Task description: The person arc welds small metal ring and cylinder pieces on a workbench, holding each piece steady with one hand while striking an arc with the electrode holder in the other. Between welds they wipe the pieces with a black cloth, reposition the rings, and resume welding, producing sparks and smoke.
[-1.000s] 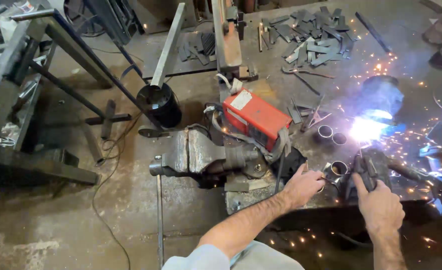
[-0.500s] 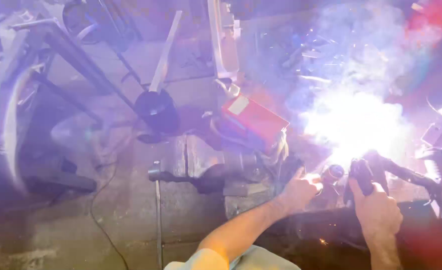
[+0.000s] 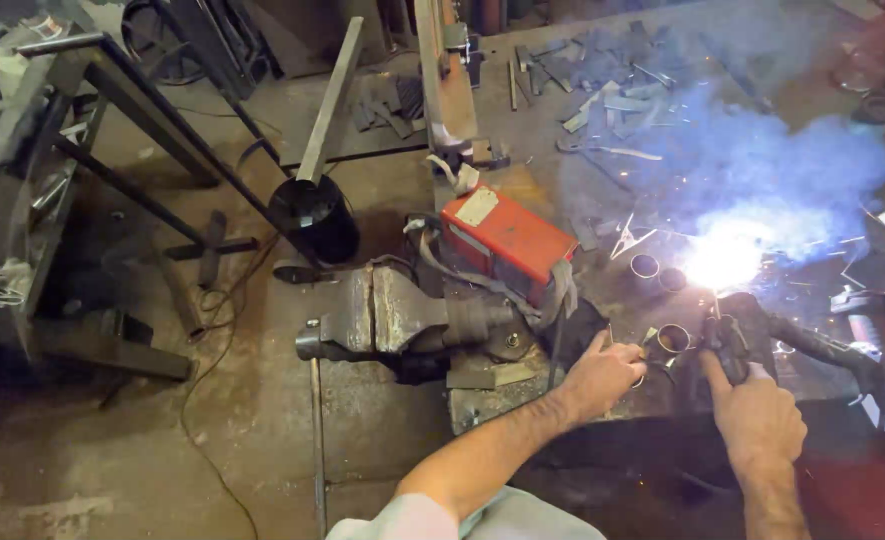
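My right hand [image 3: 759, 418] grips the black handle of a welding electrode holder [image 3: 734, 335] at the near edge of a steel workbench [image 3: 552, 190]. A bright white-blue arc [image 3: 722, 262] burns just beyond it, with smoke rising. My left hand [image 3: 600, 376] rests on the bench, fingers touching a short metal ring [image 3: 672, 339] next to the holder. Two more rings [image 3: 645, 266] lie a little farther off, beside the arc.
A red welding machine [image 3: 507, 238] sits on the bench left of my hands, next to a grey bench vise [image 3: 392, 315]. Scrap metal strips [image 3: 612, 90] litter the far side. A black bucket [image 3: 314, 215] and steel frames [image 3: 92, 160] stand on the floor at left.
The glare that washed out the view half a second ago has shrunk to a compact arc with smoke above. Both hands have stayed in place at the ring and holder.
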